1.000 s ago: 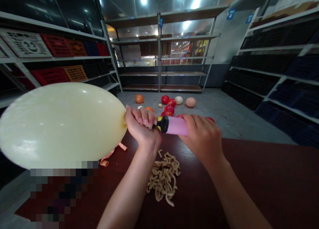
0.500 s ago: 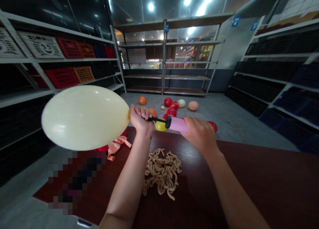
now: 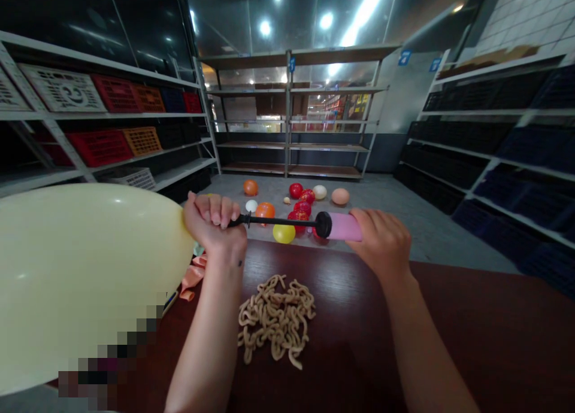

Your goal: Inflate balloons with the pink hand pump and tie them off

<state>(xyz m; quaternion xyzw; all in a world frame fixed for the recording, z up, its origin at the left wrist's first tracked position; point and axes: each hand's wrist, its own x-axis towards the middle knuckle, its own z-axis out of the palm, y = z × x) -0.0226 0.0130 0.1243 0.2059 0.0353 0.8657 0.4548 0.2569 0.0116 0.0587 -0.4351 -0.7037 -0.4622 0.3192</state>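
Note:
A large pale yellow balloon, inflated, fills the left side and runs out of the frame. My left hand is closed at the balloon's neck and around the black end of a hand balloon pump. My right hand wraps around the pump's pink barrel. Between the two hands the thin black rod stretches out level above the table. Just where the balloon's neck meets the pump is hidden by my left fingers. Below my wrists, a heap of beige, twisted, rope-like pieces lies on the table.
The dark red table spans the foreground. Limp peach balloons lie by my left forearm. On the floor beyond are several inflated balloons, among them a yellow one and an orange one. Metal shelves stand behind; crates fill side racks.
The balloon has grown larger and sits further left. My hands have moved apart, left hand leftward and right hand rightward, drawing out more of the black rod.

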